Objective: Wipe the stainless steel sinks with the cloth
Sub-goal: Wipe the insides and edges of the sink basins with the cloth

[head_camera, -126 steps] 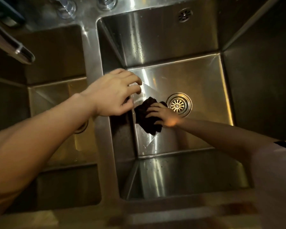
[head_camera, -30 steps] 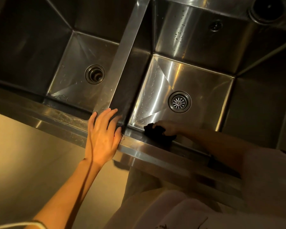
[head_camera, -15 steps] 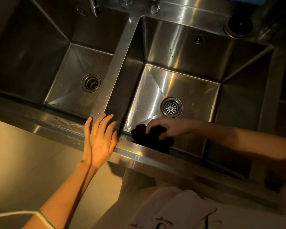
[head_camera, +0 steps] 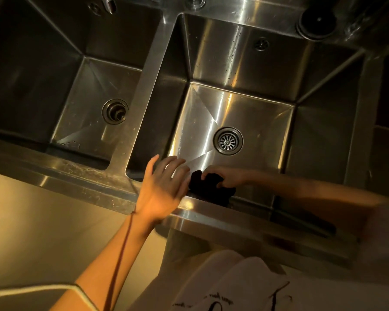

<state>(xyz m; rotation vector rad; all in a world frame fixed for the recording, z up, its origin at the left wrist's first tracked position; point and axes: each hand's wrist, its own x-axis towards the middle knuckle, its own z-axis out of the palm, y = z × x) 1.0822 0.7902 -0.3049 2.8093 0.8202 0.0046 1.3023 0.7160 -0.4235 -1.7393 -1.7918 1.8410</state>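
Cloth, bunched without clear axis, gripped by right hand.

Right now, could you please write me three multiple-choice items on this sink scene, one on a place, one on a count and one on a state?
1. Where is the dark cloth?
A. On the left basin's floor
B. At the near edge of the right basin
C. Draped over the divider

2. How many basin floor drains show?
A. One
B. Two
C. Three

3. What is the left hand doing?
A. Gripping the cloth
B. Spread open, holding nothing
C. Covering a drain

Answers:
1 B: the cloth lies bunched under the right hand by the near wall of the right basin.
2 B: the left drain and the right drain each sit in their own basin floor.
3 B: the fingers are splayed over the front rim, beside the cloth.
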